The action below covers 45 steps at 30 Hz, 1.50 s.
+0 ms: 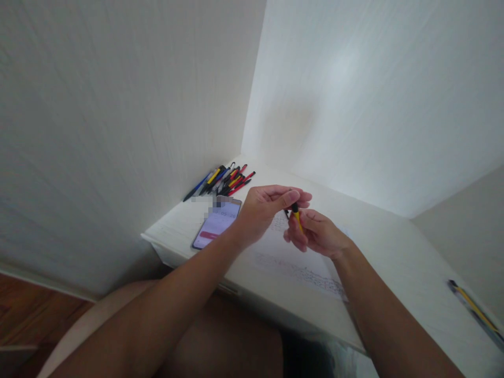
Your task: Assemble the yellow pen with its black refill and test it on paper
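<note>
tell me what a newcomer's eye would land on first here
Probably the yellow-and-black pen, held mid-picture between the person's left grip and right grip, above a handwritten sheet. Next, likely the colourful pile of pens beside the left wall, with a lit phone in front.

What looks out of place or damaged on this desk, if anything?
Nothing looks spilled. The pen pile beside the phone is jumbled, and other pens lie apart at far right, so they look stray. The held pen is partly covered, so I can't tell if it's damaged.
</note>
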### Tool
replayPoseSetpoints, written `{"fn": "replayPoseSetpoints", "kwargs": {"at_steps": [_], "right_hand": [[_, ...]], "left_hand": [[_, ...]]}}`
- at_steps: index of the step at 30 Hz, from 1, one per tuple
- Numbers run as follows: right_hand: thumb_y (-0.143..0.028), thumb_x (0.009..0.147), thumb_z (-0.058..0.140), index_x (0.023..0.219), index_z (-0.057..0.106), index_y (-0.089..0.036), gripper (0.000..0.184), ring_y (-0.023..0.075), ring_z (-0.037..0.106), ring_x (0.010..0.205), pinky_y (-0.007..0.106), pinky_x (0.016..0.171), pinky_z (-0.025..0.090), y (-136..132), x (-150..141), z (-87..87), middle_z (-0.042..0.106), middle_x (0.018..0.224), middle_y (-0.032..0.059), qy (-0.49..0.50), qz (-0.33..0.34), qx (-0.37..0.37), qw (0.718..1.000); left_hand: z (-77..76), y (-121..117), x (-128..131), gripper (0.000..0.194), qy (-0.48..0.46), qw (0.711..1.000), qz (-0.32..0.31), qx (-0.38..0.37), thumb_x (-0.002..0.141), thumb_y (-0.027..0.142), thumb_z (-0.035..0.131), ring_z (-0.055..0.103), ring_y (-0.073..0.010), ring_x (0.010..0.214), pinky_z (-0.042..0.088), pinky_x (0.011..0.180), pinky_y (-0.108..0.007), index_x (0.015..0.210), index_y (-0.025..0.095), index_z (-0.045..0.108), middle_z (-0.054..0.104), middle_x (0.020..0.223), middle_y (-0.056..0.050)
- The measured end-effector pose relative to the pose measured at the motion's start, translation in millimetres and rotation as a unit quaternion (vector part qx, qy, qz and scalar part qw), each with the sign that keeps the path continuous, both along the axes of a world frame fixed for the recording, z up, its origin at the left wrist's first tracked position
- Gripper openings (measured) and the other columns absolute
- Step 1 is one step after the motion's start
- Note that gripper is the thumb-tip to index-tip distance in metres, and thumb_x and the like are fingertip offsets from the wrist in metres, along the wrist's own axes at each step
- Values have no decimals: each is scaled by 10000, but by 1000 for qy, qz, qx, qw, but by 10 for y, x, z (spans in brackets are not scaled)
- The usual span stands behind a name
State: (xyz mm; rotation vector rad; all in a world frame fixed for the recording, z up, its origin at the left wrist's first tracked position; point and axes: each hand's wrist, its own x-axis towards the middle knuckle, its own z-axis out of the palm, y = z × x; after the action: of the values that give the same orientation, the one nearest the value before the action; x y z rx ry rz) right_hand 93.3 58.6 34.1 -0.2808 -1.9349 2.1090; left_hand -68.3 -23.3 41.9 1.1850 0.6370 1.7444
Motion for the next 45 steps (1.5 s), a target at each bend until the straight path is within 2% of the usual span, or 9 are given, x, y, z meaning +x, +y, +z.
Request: {"fn": "replayPoseSetpoints", "kwargs": {"at_steps": [3,7,12,16,26,32,38,41,45], "right_hand": [[-532,960,574,722,592,-210,400,103,483,405,338,690,455,-5,64,39,515,459,-67,-16,40,-25,999],[-595,859,672,842,649,-211,385,125,499,454,342,635,444,47,65,55,545,501,-63,-34,-60,17,997],[-437,903,671,841,708,-200,247,152,598,716,337,736,444,106,-58,-25,689,740,18,-51,-240,290,925],[-349,955,592,783,704,-203,252,157,625,745,340,760,439,53,-147,-89,716,764,22,-75,-275,403,870],[-545,960,574,873,677,-191,379,149,618,656,309,663,443,9,-30,-52,698,692,15,-55,-50,139,988],[-564,885,677,822,666,-188,381,176,681,608,320,636,489,-50,11,-15,696,619,9,-44,53,17,997],[-568,910,642,825,692,-200,381,174,704,552,331,711,499,-32,128,-21,709,587,21,-59,147,8,987],[-600,893,645,829,687,-204,403,168,693,523,323,678,487,-29,149,6,731,634,28,-57,144,10,988],[-623,859,676,876,704,-194,430,168,681,573,314,643,476,-9,70,7,731,650,33,-61,30,34,997]], "left_hand": [[46,-53,-12,246,34,999,-30,14,899,390,722,713,-183,882,555,867,-312,962,168,807,766,986,-119],[29,-23,62,197,-9,997,64,-34,831,337,794,696,-157,812,563,824,-301,916,160,807,765,949,-107],[-55,80,192,190,-108,959,237,-109,729,291,859,661,-128,713,561,693,-278,782,138,761,749,866,-80],[-89,111,184,174,-97,949,267,-139,744,286,841,632,-119,671,533,660,-272,765,138,752,740,827,-70],[79,-7,-68,157,16,998,42,-45,869,278,729,688,-167,780,534,807,-311,770,165,773,759,860,-94],[89,-66,-94,209,43,998,-23,-26,821,377,786,700,-186,792,553,824,-316,738,186,768,757,821,-87],[88,-117,-101,171,90,987,-131,3,802,365,812,720,-199,772,567,783,-332,784,197,787,756,795,-85],[97,-109,-68,148,67,991,-112,-1,777,334,833,722,-204,797,571,798,-343,787,192,791,764,829,-89],[85,-41,-9,190,21,999,-2,-30,767,353,835,701,-188,809,564,800,-329,803,171,798,763,869,-103]]}}
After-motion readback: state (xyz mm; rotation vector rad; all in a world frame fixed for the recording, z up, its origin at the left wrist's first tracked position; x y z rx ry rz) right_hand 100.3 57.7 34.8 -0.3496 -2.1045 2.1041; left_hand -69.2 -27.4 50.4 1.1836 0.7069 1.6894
